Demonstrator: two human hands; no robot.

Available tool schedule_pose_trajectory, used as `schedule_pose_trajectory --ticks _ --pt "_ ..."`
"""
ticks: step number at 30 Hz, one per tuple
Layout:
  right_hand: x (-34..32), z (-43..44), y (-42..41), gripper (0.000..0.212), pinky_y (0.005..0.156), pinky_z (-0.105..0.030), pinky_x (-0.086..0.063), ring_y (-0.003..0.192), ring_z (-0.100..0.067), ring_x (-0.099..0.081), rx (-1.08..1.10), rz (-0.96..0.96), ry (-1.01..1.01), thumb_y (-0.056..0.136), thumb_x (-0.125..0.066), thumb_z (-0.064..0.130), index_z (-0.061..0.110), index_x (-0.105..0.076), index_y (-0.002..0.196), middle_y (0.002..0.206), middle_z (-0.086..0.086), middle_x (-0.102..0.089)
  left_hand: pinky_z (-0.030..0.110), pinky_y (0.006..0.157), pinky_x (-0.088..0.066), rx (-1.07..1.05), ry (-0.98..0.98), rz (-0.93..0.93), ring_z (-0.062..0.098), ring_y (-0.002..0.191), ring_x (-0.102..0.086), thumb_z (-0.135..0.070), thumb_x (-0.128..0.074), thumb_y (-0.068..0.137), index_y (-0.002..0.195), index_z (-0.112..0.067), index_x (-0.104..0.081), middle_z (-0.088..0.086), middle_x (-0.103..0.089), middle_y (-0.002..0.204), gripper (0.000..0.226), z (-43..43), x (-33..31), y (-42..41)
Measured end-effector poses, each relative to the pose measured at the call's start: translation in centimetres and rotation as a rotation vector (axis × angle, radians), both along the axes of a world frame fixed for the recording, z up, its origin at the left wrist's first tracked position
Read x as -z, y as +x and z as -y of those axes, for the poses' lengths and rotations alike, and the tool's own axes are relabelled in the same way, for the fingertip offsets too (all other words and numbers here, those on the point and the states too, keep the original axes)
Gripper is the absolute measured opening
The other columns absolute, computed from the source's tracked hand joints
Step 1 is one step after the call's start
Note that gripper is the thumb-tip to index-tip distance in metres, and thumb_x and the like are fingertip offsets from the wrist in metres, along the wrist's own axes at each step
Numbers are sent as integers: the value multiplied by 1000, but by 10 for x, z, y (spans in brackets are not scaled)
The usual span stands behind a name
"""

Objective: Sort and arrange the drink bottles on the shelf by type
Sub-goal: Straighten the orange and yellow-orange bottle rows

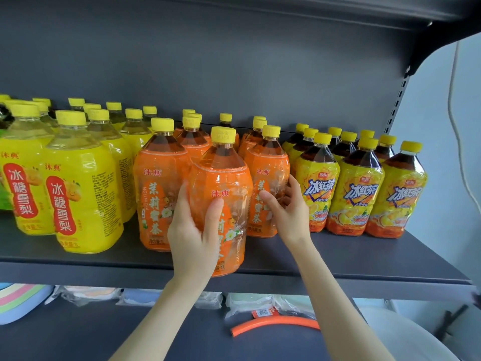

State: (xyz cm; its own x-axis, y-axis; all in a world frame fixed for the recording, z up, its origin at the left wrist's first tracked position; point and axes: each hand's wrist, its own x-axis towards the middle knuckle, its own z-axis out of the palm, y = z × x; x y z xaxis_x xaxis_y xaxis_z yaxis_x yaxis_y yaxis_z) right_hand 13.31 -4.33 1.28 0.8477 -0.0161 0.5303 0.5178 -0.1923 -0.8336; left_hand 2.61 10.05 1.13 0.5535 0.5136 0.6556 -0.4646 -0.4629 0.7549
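Observation:
My left hand (194,230) grips an orange-labelled tea bottle (229,183) with a yellow cap at the front edge of the dark shelf (364,259). My right hand (286,207) curls its fingers and thumb round the lower part of the neighbouring orange bottle (268,168) just to the right. More orange bottles (160,178) stand behind and to the left. Several yellow-labelled pear drink bottles (78,183) fill the left part of the shelf. Several smaller iced tea bottles (358,186) stand in rows on the right.
The shelf's upright with slots (398,100) bounds the right end. Below, a lower shelf holds plastic-wrapped packets (250,303), an orange curved tube (276,323) and pastel-coloured items (20,300) at the left.

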Motion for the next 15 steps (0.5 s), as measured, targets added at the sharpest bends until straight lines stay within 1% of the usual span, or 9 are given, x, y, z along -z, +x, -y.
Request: schedule_pose_trajectory --ticks 2,5,7,8,9,11,12,13,15 --pt "3 8 -10 68 74 -14 -55 100 -6 -64 10 28 -5 84 -72 33 18 -41 142 119 3 -65 40 95 -51 -4 -6 -15 23 116 -57 -81 -31 78 143 -9 -35 9 -57 129 97 2 1 2" --pt "5 24 -21 61 66 -12 -52 89 5 -65 -7 39 34 84 -73 31 21 -47 138 107 12 -68 37 97 -49 -16 4 -24 22 119 -55 -70 -34 81 144 -10 -33 8 -55 133 87 5 1 10" --pt "6 34 -26 63 67 -13 -53 89 5 -64 -15 32 62 80 -73 35 21 -48 137 105 14 -67 39 100 -47 -14 20 -28 24 122 -53 -66 -34 83 144 -10 -31 9 -52 135 84 8 1 15" --pt "6 39 -26 66 68 -15 -53 92 3 -64 -17 24 75 78 -72 39 22 -48 137 107 14 -67 38 102 -45 -11 25 -30 24 124 -51 -66 -35 84 144 -9 -31 10 -51 137 83 10 1 19" --pt "6 42 -26 70 71 -17 -55 96 0 -64 -19 16 83 75 -71 42 22 -47 138 109 13 -67 31 103 -43 -9 27 -31 23 125 -49 -66 -36 86 144 -8 -32 9 -49 138 82 12 1 22" --pt "6 46 -26 79 74 -20 -56 104 -7 -62 -17 -5 87 72 -71 47 23 -43 142 117 8 -64 16 100 -38 13 25 -33 21 125 -48 -63 -40 89 144 -8 -32 8 -48 139 78 14 0 27" --pt "6 46 -26 83 71 -19 -56 104 -7 -61 -19 -17 94 71 -71 48 24 -40 144 118 7 -62 17 99 -38 36 22 -40 20 125 -48 -59 -41 89 144 -9 -31 8 -49 138 76 14 -1 29" --pt "6 46 -26 86 66 -16 -55 102 -5 -61 -23 -28 103 70 -73 49 25 -38 145 118 7 -61 20 99 -39 61 18 -47 21 124 -49 -56 -42 87 144 -9 -30 8 -49 138 74 14 -1 32" --pt "7 44 -26 83 61 -13 -52 98 2 -61 -31 -38 105 72 -77 52 27 -42 142 117 9 -61 24 99 -42 108 21 -52 19 124 -50 -53 -47 84 144 -10 -28 7 -49 137 76 10 -1 35"
